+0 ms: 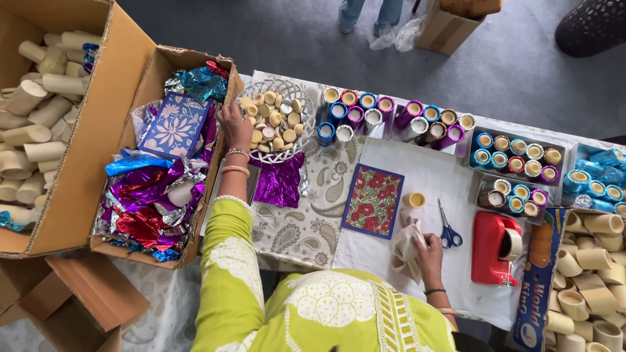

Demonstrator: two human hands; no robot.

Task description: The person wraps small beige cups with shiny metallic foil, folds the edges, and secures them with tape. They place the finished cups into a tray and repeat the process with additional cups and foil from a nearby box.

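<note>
The left hand [233, 125] reaches into the white basket [304, 95] of caps [274, 124] at upper centre, fingers closing on one; better to pinch a single cap cleanly. The right hand [428, 253] clutches a cloth [405, 248] on the worktop [430, 176] beside the scissors [447, 229].

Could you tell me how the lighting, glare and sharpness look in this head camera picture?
In the head view, light is soft and even, with faint shadows; glare flashes on the crinkled metallic foil sheets in the open cardboard box; the left hand at the white woven basket and the right hand on a beige cloth are sharp; table edges bow slightly from the wide lens.
</note>
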